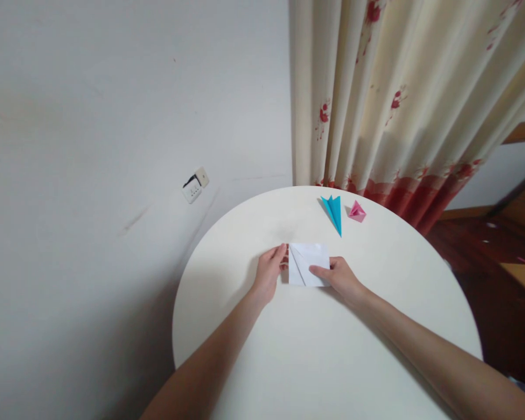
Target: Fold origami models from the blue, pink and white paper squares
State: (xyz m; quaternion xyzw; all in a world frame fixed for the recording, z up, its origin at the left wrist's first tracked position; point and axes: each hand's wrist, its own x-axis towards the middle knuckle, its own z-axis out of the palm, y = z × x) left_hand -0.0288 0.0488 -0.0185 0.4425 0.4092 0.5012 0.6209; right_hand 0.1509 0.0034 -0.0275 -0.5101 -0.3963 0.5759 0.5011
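Observation:
A white sheet of paper, folded with a diagonal crease, lies flat near the middle of the round white table. My left hand touches its left edge with the fingertips. My right hand presses a finger down on its lower right part. Beyond the sheet lie a blue folded paper shape and a small pink folded paper shape, both apart from my hands.
A grey wall with a loose white socket stands to the left and behind. A cream curtain with red flowers hangs at the back right. Dark wooden floor and furniture edges lie to the right of the table.

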